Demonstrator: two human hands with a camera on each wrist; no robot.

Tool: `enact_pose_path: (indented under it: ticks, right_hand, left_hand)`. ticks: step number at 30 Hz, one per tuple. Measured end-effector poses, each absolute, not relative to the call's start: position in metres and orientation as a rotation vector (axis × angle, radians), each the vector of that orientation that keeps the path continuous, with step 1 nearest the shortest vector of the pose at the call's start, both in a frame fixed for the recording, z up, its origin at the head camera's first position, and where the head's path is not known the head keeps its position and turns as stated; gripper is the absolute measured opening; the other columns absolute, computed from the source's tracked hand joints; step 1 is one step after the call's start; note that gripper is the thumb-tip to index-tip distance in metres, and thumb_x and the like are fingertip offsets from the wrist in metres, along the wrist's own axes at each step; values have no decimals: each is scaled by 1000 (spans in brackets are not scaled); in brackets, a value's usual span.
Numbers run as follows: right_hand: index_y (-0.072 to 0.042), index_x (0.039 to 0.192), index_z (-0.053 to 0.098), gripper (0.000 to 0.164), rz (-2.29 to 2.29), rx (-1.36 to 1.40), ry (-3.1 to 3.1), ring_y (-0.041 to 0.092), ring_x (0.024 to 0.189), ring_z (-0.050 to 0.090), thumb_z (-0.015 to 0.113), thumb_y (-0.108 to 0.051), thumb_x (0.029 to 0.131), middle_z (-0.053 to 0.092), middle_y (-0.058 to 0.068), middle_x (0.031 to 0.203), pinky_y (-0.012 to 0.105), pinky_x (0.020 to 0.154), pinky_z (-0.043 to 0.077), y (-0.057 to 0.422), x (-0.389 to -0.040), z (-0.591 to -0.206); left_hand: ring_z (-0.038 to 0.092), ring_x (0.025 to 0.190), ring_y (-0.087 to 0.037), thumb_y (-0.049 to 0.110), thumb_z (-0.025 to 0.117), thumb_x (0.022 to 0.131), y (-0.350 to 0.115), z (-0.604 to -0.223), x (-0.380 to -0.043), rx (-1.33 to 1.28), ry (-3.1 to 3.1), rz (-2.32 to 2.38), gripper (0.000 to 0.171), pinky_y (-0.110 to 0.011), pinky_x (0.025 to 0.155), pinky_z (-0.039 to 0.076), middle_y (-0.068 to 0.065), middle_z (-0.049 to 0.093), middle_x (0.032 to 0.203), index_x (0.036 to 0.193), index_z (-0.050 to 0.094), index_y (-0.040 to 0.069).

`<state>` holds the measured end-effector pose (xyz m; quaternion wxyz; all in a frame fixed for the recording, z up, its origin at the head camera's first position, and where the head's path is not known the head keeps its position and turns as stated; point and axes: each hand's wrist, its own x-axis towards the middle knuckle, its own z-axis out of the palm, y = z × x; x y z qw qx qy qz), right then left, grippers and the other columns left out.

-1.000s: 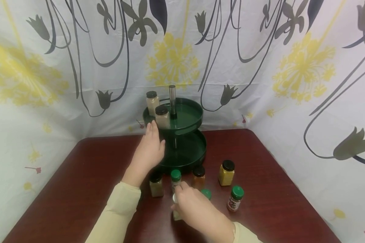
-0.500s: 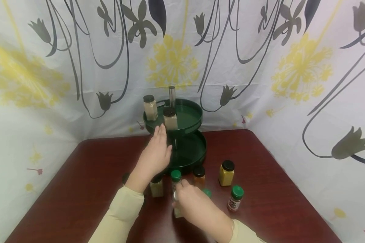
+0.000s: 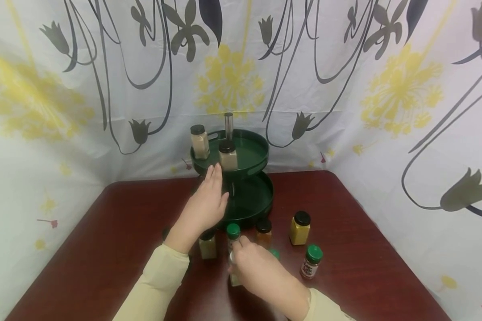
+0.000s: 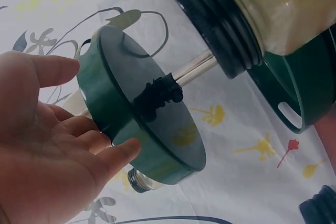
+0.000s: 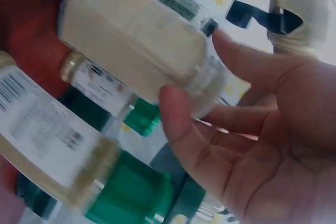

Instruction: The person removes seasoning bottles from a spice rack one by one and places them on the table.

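Observation:
My left hand [image 3: 206, 200] reaches to the two-tier green turntable stand [image 3: 249, 171]. Its fingers are straight, with the tips at the front left rim of the upper tray. In the left wrist view the fingers lie along the tray's outer wall [image 4: 113, 103]. Two black-lidded jars of pale powder, one at the back [image 3: 200, 145] and one in front [image 3: 228, 158], stand on the upper tray. Low in front of the stand, my right hand [image 3: 261, 272] pinches a jar of beige powder [image 5: 136, 35] near its clear top, between thumb and fingers.
Around my right hand stand green-capped bottles [image 3: 311, 262], a yellow powder jar [image 3: 299, 229], an orange-brown jar [image 3: 263, 234] and a pale black-lidded jar [image 3: 207, 245]. The dark red table [image 3: 345, 232] meets patterned curtains [image 3: 385, 147] at its back and sides.
The upper tray has turned: its front jar has moved right, its back jar slightly forward. My left hand has shifted right along with the rim. The right hand has barely moved.

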<state>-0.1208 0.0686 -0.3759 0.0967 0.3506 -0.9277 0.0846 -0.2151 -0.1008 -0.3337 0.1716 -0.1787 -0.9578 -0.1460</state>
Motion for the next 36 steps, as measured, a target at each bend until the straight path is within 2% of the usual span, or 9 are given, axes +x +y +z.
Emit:
enact_pose_path:
  ticks: [6,14,19,26,29,31,34,36]
  right_hand:
    - [-2,117,61,50,216,1000,-2731,11,78,55,74,-37,83,51,7,104,21,60,54,74,-127,-326]
    - [-6,113,63,33,178,819,-2641,13,77,59,69,-28,89,50,7,112,26,65,55,70,-163,-255]
    - [-4,120,58,35,269,803,-2615,16,74,60,67,-21,91,47,12,120,29,66,56,63,-193,-236]
    - [-9,147,38,54,288,769,-2674,15,63,56,56,-20,97,37,18,141,28,52,50,47,-232,-232]
    - [-12,150,33,57,230,744,-2687,19,72,60,54,-22,98,34,19,146,30,55,51,43,-243,-232]
    - [-13,152,31,58,198,735,-2689,23,84,63,53,-23,98,34,18,148,32,59,53,42,-249,-232]
    - [-14,152,30,58,158,733,-2700,26,106,59,51,-23,99,35,16,149,36,71,55,41,-256,-232]
    - [-14,151,34,56,163,734,-2710,25,114,55,51,-22,99,37,14,148,37,77,55,41,-259,-233]
  left_hand:
    - [3,144,-21,32,47,101,-100,-332,-214,-516,-2751,-421,77,-47,107,35,-13,9,159,155,1,3]
    - [4,144,-22,29,48,101,-99,-331,-212,-539,-2746,-423,75,-46,104,39,-15,11,159,154,4,1]
    - [5,144,-22,31,47,101,-97,-330,-213,-537,-2765,-433,75,-47,105,39,-14,10,159,154,3,2]
    - [2,144,-21,30,47,101,-97,-331,-213,-547,-2781,-459,75,-45,107,36,-12,6,160,155,3,3]
    - [3,144,-22,28,48,101,-97,-330,-213,-549,-2768,-461,74,-45,108,34,-12,9,160,155,5,2]
    - [4,144,-22,27,49,100,-97,-330,-213,-548,-2762,-452,74,-45,108,33,-13,11,159,154,6,1]
    - [5,144,-21,27,49,100,-98,-329,-212,-547,-2759,-441,74,-45,109,32,-14,12,159,154,6,1]
    - [5,144,-21,28,49,100,-99,-328,-212,-553,-2755,-430,74,-45,109,32,-14,13,159,154,7,0]
